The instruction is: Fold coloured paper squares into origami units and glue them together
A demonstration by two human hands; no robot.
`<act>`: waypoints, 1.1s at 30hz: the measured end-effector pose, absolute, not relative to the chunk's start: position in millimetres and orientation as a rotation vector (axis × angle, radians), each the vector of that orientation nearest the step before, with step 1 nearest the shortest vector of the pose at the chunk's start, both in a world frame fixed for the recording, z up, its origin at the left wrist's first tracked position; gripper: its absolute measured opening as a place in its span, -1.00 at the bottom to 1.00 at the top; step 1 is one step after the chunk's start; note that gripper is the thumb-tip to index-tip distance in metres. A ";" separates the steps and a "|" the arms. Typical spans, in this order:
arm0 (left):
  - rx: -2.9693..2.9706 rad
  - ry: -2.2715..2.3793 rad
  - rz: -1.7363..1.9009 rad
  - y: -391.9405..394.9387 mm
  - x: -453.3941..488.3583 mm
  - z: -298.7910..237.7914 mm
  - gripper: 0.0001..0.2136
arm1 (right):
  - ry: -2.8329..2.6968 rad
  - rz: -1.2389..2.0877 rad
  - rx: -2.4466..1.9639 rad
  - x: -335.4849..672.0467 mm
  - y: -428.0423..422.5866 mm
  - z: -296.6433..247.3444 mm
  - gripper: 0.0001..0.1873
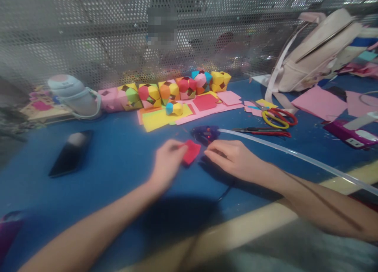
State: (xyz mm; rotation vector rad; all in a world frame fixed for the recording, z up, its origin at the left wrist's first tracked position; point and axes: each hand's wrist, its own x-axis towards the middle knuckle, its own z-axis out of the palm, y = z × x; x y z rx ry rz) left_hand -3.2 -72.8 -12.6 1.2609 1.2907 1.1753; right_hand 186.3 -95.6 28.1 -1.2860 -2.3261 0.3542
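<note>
My left hand (168, 161) pinches a small red paper piece (191, 151) just above the blue table (118, 157). My right hand (233, 157) rests beside the paper's right edge, fingers curled toward it, its tips close to or touching the paper. Right behind both hands lies a dark glue gun (205, 133) with a long clear glue stick (295, 155) running off to the right. A row of colourful folded paper cubes (165, 91) stands along the back, with loose coloured sheets (183, 110) in front of it.
A black phone (71, 151) lies at the left, a white bottle (75, 94) behind it. Yellow-and-red scissors (277, 117) and a second pair (265, 132) lie at the right. A pale backpack (319, 51) and pink sheets (320, 102) sit at far right. Perforated metal wall behind.
</note>
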 end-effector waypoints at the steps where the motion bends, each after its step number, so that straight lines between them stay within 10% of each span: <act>1: 1.240 1.311 1.223 -68.4 -5.1 -15.0 -0.84 | -2.412 0.301 -1.381 188.6 -96.7 33.5 -0.75; 8: 1.226 1.324 1.321 -54.6 -10.6 -23.8 -0.83 | -2.470 -0.124 -2.061 201.8 -87.8 42.9 -0.53; 21: 1.219 1.310 1.296 -51.9 -11.0 -26.0 -0.86 | -1.864 0.684 -1.496 187.4 -47.9 -11.0 -0.69; 33: 1.298 1.384 1.257 -53.7 -8.3 -15.5 -0.93 | -2.038 0.514 -1.353 186.1 -83.0 13.7 -0.71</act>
